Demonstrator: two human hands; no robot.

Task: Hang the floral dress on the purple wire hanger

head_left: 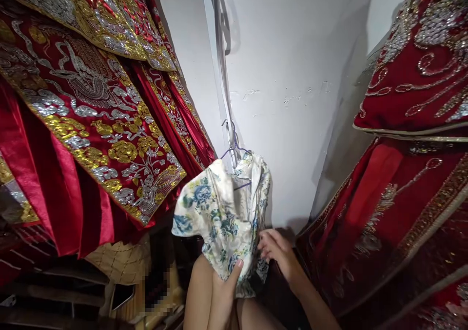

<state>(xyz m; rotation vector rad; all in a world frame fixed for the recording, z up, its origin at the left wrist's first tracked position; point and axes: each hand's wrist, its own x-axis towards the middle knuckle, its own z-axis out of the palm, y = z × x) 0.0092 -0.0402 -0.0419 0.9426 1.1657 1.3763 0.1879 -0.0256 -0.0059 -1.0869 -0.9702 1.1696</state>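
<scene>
Shirt [226, 223] on hanger [236, 147], btwn L gown [91, 106] & R gown [420, 174].

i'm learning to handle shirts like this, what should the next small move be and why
Perhaps pinch the floral shirt's open front edge with the right hand: its fingers are right beside that edge, the left hand holds the lower front, thumb on top, and the front gapes on the hanger.

Left hand [227, 291] low, thumb [237, 270] extended upward; right hand [278, 248] higher, fingers [268, 246] loosely bent, forearm [310, 293] slanting.
</scene>
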